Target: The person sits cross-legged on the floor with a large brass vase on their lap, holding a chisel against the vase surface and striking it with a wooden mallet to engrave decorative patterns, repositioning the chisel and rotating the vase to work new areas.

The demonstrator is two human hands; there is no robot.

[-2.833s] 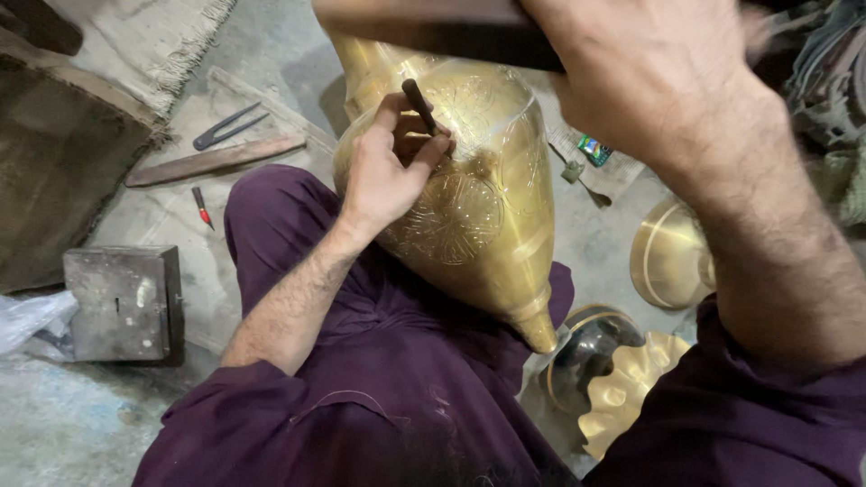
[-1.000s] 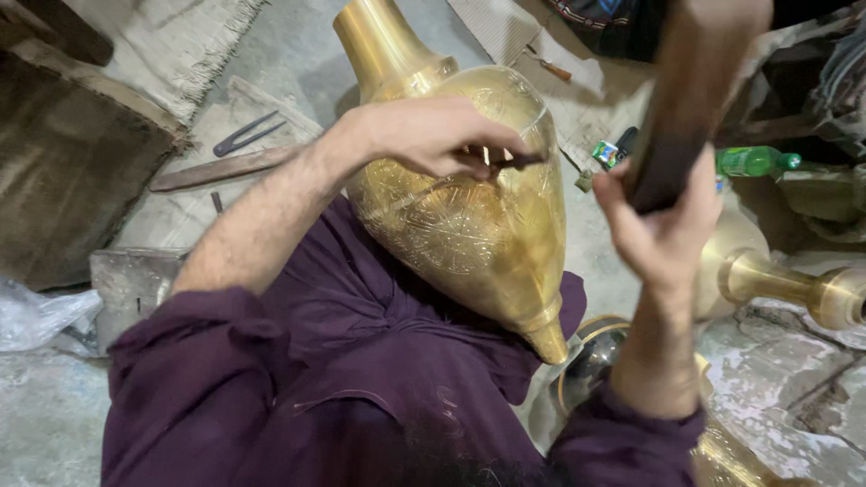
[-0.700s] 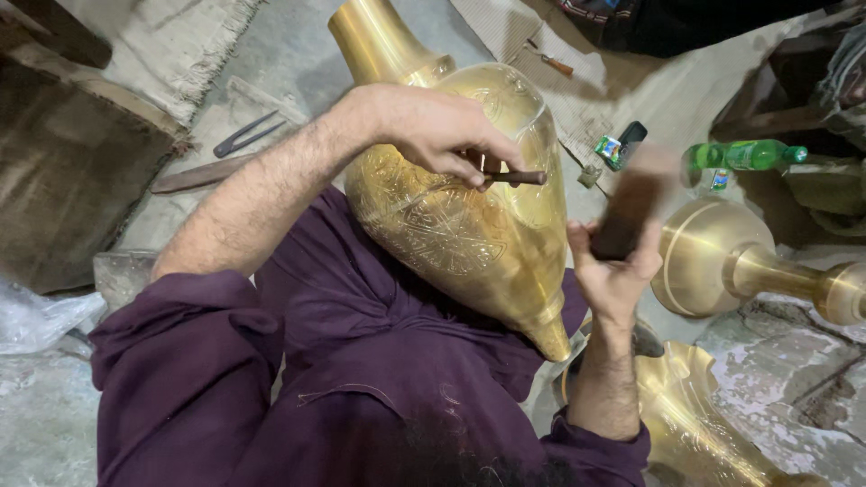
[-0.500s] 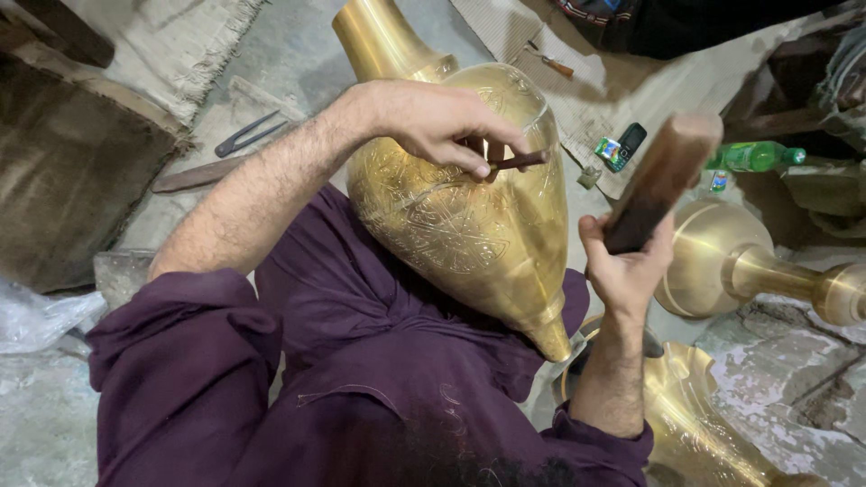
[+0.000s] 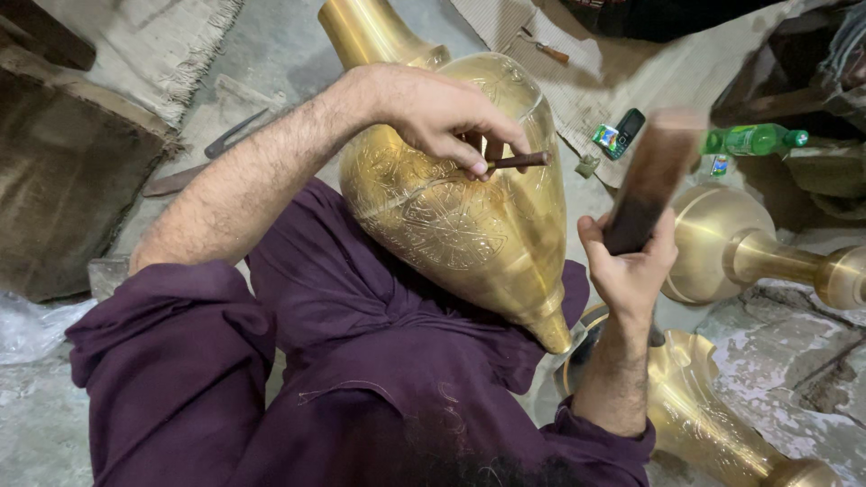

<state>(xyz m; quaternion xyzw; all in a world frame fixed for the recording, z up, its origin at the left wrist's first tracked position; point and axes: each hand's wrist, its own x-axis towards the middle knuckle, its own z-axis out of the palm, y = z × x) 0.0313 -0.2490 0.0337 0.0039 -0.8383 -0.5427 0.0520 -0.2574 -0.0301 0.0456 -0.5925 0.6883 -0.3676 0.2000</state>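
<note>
A large engraved brass vase [image 5: 469, 225] lies across my lap, its neck pointing away from me. My left hand [image 5: 446, 113] rests on top of the vase and pinches a thin dark chisel [image 5: 520, 161] against the brass. My right hand [image 5: 631, 266] is to the right of the vase, gripping a dark wooden mallet [image 5: 654, 176] raised upright and blurred by motion. The mallet is apart from the chisel.
More brass pieces stand at the right [image 5: 749, 252] and lower right [image 5: 713, 424]. A green bottle [image 5: 753, 140], a small phone [image 5: 629, 126] and a packet lie on brown cloth behind. Metal tools [image 5: 230, 135] lie on the floor at left beside a dark wooden block [image 5: 63, 198].
My right hand swung the mallet down beside the vase and has lifted it again. My left hand stays on the vase holding the chisel, which has tilted slightly.
</note>
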